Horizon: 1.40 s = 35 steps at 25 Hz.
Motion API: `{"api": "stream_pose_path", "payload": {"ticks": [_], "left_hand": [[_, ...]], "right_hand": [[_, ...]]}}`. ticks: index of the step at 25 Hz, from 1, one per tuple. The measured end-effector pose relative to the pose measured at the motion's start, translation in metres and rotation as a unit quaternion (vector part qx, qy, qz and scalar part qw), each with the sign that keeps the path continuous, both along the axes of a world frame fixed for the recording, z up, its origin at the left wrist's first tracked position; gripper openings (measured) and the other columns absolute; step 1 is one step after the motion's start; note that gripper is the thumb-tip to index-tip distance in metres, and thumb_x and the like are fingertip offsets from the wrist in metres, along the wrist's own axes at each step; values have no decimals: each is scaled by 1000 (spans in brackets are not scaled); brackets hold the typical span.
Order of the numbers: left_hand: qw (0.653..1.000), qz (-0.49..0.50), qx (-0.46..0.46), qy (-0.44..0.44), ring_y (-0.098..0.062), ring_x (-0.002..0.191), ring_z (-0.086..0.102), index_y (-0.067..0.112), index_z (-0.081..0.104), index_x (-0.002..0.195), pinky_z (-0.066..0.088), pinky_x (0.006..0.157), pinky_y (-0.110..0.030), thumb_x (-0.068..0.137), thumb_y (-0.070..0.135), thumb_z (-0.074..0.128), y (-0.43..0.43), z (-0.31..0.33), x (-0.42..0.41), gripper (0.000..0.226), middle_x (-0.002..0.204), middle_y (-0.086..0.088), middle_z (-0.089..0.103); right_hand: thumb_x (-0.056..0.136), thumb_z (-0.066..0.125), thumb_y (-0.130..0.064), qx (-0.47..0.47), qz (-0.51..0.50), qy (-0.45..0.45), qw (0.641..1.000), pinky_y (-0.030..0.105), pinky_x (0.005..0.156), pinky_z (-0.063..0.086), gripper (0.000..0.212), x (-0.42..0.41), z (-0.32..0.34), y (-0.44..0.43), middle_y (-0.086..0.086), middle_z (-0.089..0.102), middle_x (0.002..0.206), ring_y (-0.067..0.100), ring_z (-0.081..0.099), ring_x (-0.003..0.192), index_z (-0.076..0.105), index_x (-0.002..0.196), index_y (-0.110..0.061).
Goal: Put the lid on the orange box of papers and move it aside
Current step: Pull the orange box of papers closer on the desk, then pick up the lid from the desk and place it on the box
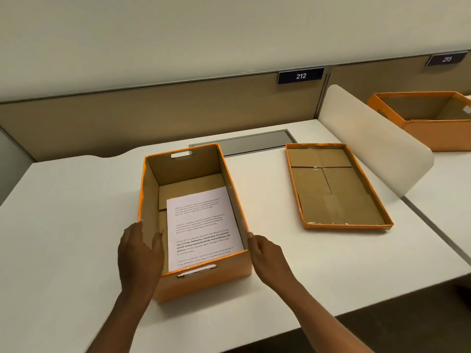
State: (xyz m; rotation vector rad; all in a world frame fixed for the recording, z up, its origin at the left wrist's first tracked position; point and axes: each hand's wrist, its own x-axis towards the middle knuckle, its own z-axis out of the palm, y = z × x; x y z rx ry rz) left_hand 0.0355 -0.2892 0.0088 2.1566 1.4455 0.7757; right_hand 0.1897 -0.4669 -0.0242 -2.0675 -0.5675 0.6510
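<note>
Nearest, two bare forearms reach in from the bottom edge to the orange box (204, 281), which stands open near the front of the white desk (63, 225). The left hand (140, 253) lies flat, fingers loosely spread, over the box's left wall near its front corner, fingertips inside the rim. The right hand (266, 253) is open and slightly curled, its fingertips touching the outside of the right wall; neither hand closes around anything. Inside the box, printed papers (204, 228) lie on the floor, towards the right wall. To the right, apart from the box, the lid (336, 184) lies upside down on the desk. Farther right, past a white divider (369, 149), stands a second orange box (433, 131). A sign reading 212 (300, 75) hangs on the back partition.
</note>
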Motion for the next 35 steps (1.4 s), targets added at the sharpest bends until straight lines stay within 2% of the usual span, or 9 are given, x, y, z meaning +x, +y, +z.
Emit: {"api": "stream_pose_path", "payload": {"ticks": [6,10,16,18,20,23,26,30,35], "left_hand": [[972,-182,107,-106,-32,110,64,-2,70,103,51,95,-41,83,13,69,-72,10,56,25,111,-19,71],[940,-293,106,-139,-18,95,66,4,72,96,49,87,-22,84,20,66,-125,5,99,21,98,-9,74],[912,-330,-242,32,-16,104,60,11,59,122,45,86,-24,85,38,64,-168,-42,186,46,118,3,61],[890,-298,-337,69,-19,96,58,12,58,114,41,81,-27,85,43,62,-164,-61,210,43,104,2,57],[876,-260,-404,41,-27,87,58,11,59,99,38,74,-29,84,46,61,-164,-71,227,39,92,-10,58],[875,-239,-419,41,-40,127,45,-6,45,128,43,96,-40,87,45,58,-159,-82,241,66,137,-25,48],[866,-256,-429,31,-28,141,32,4,35,142,30,110,-35,91,44,53,-169,-79,273,67,154,-10,34],[837,-303,-456,14,-16,120,50,18,55,116,40,92,-27,91,38,54,-170,-83,275,32,137,-3,54],[854,-264,-447,-39,-17,107,60,12,63,108,45,86,-27,88,33,59,-170,-88,280,29,114,-1,67]], "right_hand": [[97,33,-50,-5,-42,-24,999,32,58,34,48,37,-8,-35,-5,48,60,16,44,58,39,64,-16],[96,39,-50,-45,-74,-46,995,35,76,45,47,75,-30,-67,7,70,101,27,64,95,60,97,-7],[93,55,-33,-90,-182,-91,975,41,99,44,51,151,-59,-128,20,56,133,36,53,123,47,132,-1],[92,57,-29,-93,-241,-98,961,47,102,42,60,178,-61,-146,26,45,140,41,46,127,36,138,2],[90,60,-30,-93,-312,-90,941,54,104,42,64,204,-62,-165,28,39,140,46,43,127,32,138,3],[90,60,-30,-94,-377,-76,918,57,104,41,64,230,-67,-178,30,38,138,49,43,125,32,135,5],[92,56,-30,-78,-376,-19,923,54,105,38,65,269,-76,-191,31,40,140,48,42,128,30,138,7],[93,50,-33,-84,-353,-6,932,53,101,43,52,277,-84,-190,30,55,126,46,51,116,47,125,8],[95,43,-37,-65,-389,55,917,47,90,48,49,285,-90,-186,26,61,109,45,57,104,58,112,6]]}}
